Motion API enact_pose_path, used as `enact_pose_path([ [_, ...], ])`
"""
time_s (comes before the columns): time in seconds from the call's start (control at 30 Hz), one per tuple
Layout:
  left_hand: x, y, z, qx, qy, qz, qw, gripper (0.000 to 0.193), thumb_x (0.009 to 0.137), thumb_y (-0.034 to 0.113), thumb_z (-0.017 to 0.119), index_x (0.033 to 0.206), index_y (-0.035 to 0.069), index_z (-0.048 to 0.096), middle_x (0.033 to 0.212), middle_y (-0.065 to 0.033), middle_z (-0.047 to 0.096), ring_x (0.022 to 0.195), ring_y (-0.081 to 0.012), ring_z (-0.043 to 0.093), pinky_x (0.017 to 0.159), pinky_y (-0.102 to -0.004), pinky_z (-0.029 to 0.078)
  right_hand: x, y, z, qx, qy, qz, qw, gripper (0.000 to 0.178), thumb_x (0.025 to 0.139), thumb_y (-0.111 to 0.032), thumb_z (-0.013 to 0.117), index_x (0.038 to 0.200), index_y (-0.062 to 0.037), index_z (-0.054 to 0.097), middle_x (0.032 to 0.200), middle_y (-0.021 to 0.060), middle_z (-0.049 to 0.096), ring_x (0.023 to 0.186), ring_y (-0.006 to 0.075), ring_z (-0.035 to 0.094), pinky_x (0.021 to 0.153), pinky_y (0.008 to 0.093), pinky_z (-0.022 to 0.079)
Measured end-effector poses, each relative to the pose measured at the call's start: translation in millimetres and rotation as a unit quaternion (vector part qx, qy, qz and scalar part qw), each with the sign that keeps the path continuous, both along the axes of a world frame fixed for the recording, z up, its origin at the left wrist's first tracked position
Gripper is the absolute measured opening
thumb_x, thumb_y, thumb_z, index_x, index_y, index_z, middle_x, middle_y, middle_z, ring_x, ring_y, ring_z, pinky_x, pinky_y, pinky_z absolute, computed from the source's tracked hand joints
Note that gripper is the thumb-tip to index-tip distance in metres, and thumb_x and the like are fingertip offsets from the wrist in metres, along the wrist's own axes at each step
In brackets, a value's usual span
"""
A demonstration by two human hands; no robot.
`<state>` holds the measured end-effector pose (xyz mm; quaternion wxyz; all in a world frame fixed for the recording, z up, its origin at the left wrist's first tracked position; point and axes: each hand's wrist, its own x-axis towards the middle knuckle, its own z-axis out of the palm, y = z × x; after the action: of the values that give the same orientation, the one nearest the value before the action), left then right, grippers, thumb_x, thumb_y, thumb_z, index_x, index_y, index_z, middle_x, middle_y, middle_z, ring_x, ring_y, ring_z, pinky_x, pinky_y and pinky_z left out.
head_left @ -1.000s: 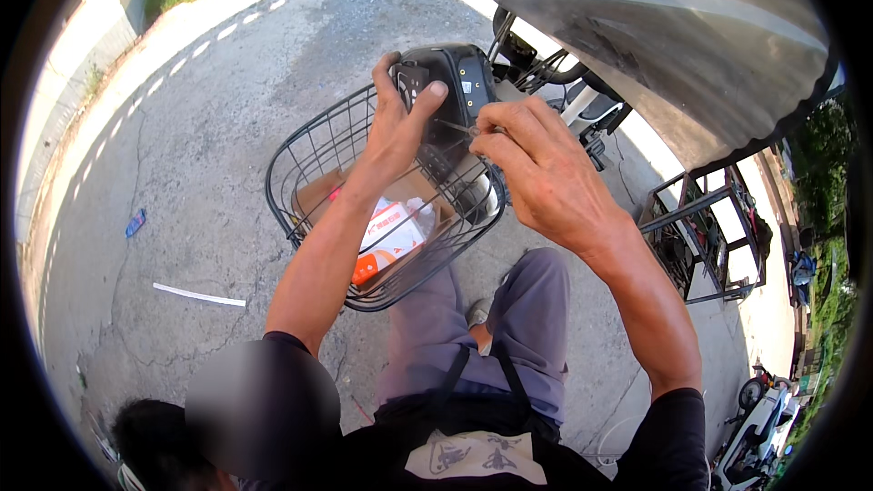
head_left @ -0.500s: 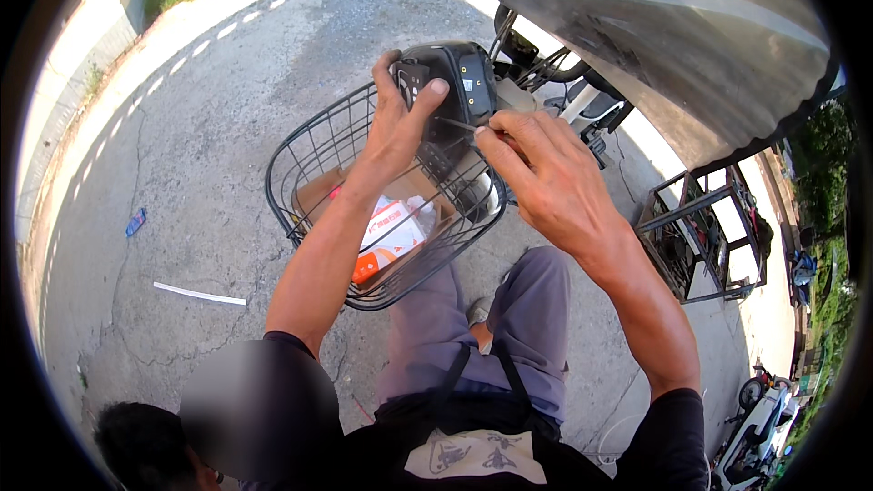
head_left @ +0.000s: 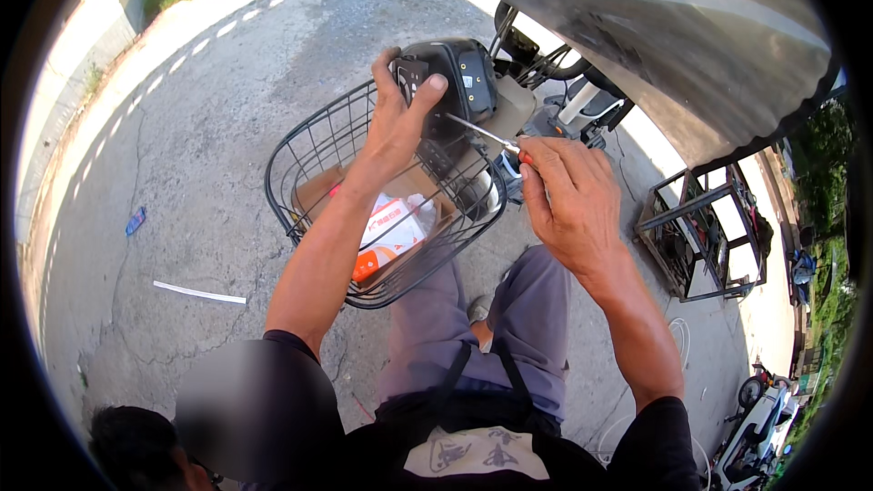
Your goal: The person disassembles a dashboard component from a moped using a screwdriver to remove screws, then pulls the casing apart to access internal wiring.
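Black housing (head_left: 447,62): left hand (head_left: 396,123) grips it at far edge of basket (head_left: 427,278); right hand (head_left: 575,205), outside it, holds a screwdriver (head_left: 482,132).

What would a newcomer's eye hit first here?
Probably the screwdriver in the right grip, just right of centre, its bare shaft pointing at the black case that the left grip holds. Next, the white-and-orange box inside the wire basket. The big grey cover dominates the upper right.
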<state>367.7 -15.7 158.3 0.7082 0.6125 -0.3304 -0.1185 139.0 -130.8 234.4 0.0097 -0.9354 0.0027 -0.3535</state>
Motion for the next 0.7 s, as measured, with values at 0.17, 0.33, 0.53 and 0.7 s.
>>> enact_pose_path([
  [0.17, -2, 0, 3, 0.006, 0.002, -0.003, 1.0, 0.115, 0.093, 0.075, 0.065, 0.164, 0.001, 0.013, 0.152, -0.0346, 0.042, 0.146, -0.0413, 0.042, 0.122, -0.0465, 0.035, -15, 15, -27, 0.577, -0.157, 0.096, 0.795, 0.032, 0.103, -0.009, 0.066, 0.133, 0.0004, 0.062, 0.107, 0.0129, 0.077, 0.097, 0.0179, 0.068, 0.089, 0.0335, 0.053],
  [0.33, -4, 1, 3, -0.015, 0.021, -0.018, 1.0, 0.114, 0.093, 0.074, 0.066, 0.163, 0.0, 0.014, 0.15, -0.0353, 0.043, 0.144, -0.0408, 0.044, 0.12, -0.0455, 0.038, 28, 34, -39, 0.481, -0.077, 0.074, 0.87, 0.028, 0.096, -0.007, 0.068, 0.123, -0.0002, 0.06, 0.093, 0.0077, 0.067, 0.085, 0.0178, 0.067, 0.078, 0.0338, 0.055],
  [0.53, 1, -3, 2, -0.032, -0.019, -0.005, 0.999, 0.102, 0.097, 0.055, 0.071, 0.159, -0.003, 0.014, 0.135, -0.0321, 0.057, 0.124, -0.0362, 0.062, 0.103, -0.0413, 0.054, 76, 9, -22, -0.02, -0.011, 0.032, 0.999, 0.014, 0.08, -0.009, 0.077, 0.092, -0.0107, 0.071, 0.086, 0.0014, 0.062, 0.087, 0.0236, 0.065, 0.069, 0.0412, 0.049],
  [0.7, 0, 2, 4, -0.015, 0.018, -0.02, 1.0, 0.108, 0.096, 0.065, 0.069, 0.162, -0.002, 0.014, 0.147, -0.0344, 0.046, 0.139, -0.0391, 0.049, 0.117, -0.044, 0.041, 102, 4, -22, -0.162, -0.009, 0.002, 0.987, 0.007, 0.08, -0.011, 0.069, 0.086, -0.0106, 0.073, 0.086, 0.0025, 0.058, 0.087, 0.0218, 0.065, 0.07, 0.0386, 0.046],
])
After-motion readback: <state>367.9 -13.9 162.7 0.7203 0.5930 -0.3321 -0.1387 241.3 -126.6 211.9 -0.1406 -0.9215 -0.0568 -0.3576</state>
